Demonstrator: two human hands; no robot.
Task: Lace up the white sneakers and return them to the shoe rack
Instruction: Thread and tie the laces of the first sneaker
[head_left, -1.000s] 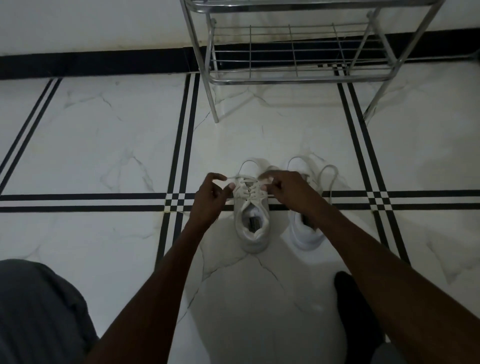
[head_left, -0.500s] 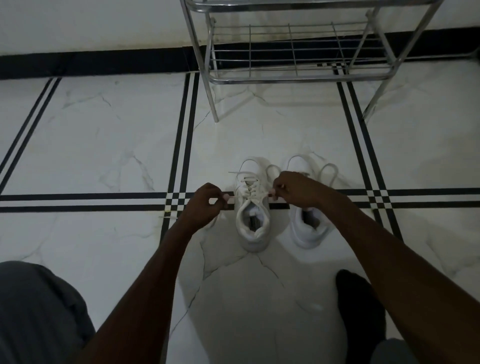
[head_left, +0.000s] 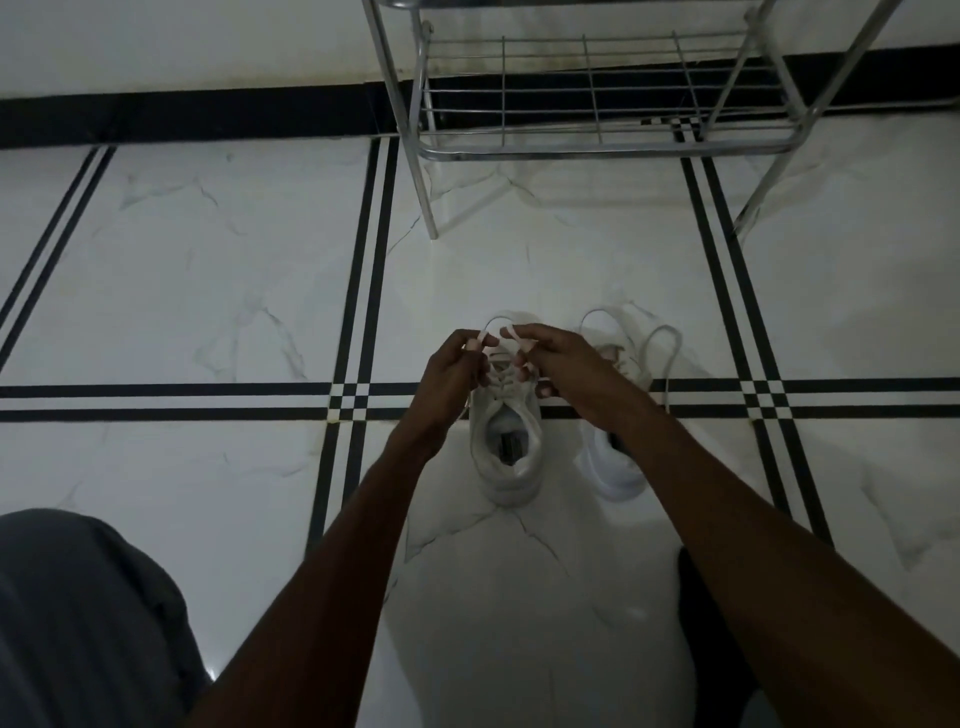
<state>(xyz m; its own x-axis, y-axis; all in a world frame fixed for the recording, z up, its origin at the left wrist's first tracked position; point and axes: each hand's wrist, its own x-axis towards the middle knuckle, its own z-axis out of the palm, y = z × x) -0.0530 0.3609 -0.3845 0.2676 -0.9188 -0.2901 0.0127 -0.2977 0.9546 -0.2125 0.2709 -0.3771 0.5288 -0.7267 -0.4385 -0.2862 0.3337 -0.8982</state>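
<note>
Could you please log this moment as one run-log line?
left hand: pinching lace loop | right hand: pinching lace loop | left sneaker: being tied | right sneaker: beside | shoe rack: empty

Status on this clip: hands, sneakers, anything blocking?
Left hand and right hand each pinching a lace loop over the left sneaker. Right sneaker beside it, lace loose. Shoe rack unobstructed.

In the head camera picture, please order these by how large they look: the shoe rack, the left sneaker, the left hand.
1. shoe rack, clearly largest, though cut off at the top.
2. left sneaker.
3. left hand, close to the sneaker in apparent size and covering part of it, so this order is unsure.
</note>
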